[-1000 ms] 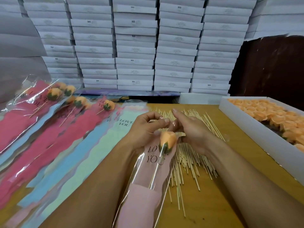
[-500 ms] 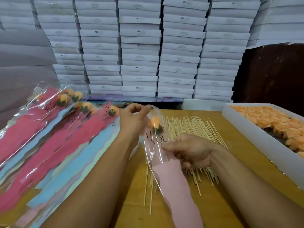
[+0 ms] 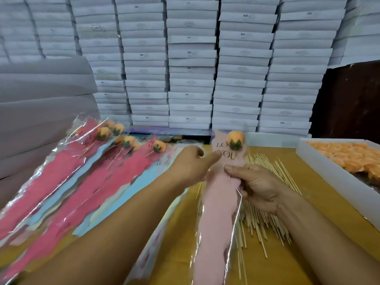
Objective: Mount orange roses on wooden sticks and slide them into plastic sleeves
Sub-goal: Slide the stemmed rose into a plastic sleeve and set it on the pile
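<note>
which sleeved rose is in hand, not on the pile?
The pale pink sleeve, rose at its top. Left hand and right hand both pinch it; the other sleeves, red and blue, lie stacked on the left.

Illumination is even and diffuse, with soft shadows. Glare streaks the plastic sleeves (image 3: 47, 182). Motion blur softens the frame; wide-angle distortion bends the edges.

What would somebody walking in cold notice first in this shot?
Probably the pale pink sleeve held up at centre by both hands, left hand and right hand, with an orange rose inside near its top. Next, the fan of finished sleeved roses at left, and the wall of stacked white boxes behind. A tray of loose roses sits at right, with wooden sticks strewn beneath the right hand.
</note>
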Demonstrator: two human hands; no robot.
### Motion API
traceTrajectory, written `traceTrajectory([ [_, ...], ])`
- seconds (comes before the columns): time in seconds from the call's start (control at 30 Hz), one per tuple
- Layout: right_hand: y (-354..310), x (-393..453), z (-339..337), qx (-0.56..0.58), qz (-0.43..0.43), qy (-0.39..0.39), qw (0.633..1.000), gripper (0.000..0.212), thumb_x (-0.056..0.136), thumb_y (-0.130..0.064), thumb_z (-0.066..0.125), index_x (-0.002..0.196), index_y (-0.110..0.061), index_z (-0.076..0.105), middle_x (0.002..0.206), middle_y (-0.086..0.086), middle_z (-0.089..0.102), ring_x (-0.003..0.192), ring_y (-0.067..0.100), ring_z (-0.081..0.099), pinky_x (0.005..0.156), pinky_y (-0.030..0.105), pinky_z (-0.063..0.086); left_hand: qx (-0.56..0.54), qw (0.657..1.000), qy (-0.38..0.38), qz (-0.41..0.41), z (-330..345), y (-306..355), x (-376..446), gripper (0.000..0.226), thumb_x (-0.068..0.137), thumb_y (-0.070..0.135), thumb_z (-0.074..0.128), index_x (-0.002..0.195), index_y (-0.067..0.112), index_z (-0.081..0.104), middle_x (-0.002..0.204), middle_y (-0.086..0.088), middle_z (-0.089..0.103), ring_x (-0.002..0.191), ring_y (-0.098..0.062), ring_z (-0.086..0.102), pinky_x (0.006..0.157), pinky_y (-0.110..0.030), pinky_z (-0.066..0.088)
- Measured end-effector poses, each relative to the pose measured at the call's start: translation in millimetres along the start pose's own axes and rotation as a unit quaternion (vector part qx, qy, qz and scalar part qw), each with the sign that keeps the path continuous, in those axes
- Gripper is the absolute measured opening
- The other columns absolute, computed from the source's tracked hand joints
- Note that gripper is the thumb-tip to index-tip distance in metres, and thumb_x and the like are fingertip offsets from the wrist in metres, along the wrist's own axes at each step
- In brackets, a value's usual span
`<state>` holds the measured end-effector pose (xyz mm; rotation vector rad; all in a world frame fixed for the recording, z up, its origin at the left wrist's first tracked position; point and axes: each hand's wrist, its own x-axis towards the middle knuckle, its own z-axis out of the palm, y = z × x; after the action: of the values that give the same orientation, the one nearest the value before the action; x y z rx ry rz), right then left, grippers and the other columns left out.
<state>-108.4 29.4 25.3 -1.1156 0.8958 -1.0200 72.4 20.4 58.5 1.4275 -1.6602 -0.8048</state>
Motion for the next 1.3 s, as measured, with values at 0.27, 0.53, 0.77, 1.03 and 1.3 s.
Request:
traceTrajectory([
  [0.27,5,5,1,0.029,-0.046,0.042,0.998,0.049,0.074,-0.02,0.074,0.11,0.012,0.063,0.08,0.023,0.058,0.067,0.028,0.057,0.066,0.031,0.054,-0.181,0.98,-0.046,-0.063,13,-17,-54,0.015,0.077,0.009,0.084,0.081,0.011,0.07,0.087,-0.01,0.074,0.083,-0.033,0.071,0.084,-0.052,0.059],
  [0.53,2,6,-8,0.004,-0.024,0.004,1.0,0.048,0.084,-0.043,0.063,0.101,-0.001,0.075,0.077,0.012,0.068,0.059,0.016,0.061,0.044,0.023,0.049,-0.165,0.986,0.031,-0.012,-38,-29,-55,0.014,0.084,0.003,0.076,0.079,0.011,0.066,0.08,-0.013,0.066,0.066,-0.023,0.062,0.065,-0.038,0.054],
  [0.77,5,8,-12,-0.042,-0.007,-0.024,0.999,0.043,0.086,-0.04,0.061,0.1,-0.003,0.078,0.083,0.015,0.07,0.062,0.019,0.063,0.046,0.025,0.051,0.054,0.974,0.218,0.03,-154,-61,-23,0.015,0.083,-0.002,0.071,0.079,0.011,0.067,0.063,0.004,0.06,0.048,-0.004,0.052,0.045,-0.02,0.043],
  [1.03,9,7,-10,-0.081,0.005,-0.041,0.996,0.036,0.087,-0.037,0.061,0.098,-0.008,0.079,0.085,0.015,0.07,0.063,0.021,0.062,0.048,0.027,0.051,0.226,0.921,0.312,-0.052,-277,-112,27,0.022,0.084,-0.007,0.053,0.088,0.007,0.07,0.074,-0.01,0.061,0.066,-0.022,0.053,0.06,-0.033,0.042],
  [1.3,11,8,-10,-0.085,0.017,-0.041,0.995,0.036,0.084,-0.037,0.065,0.096,-0.006,0.079,0.085,0.018,0.069,0.061,0.022,0.061,0.046,0.028,0.051,0.264,0.905,0.327,-0.065,-288,-159,40,0.061,0.095,0.002,0.045,0.146,0.031,0.028,0.094,-0.017,0.057,0.068,-0.028,0.053,0.065,-0.042,0.042],
])
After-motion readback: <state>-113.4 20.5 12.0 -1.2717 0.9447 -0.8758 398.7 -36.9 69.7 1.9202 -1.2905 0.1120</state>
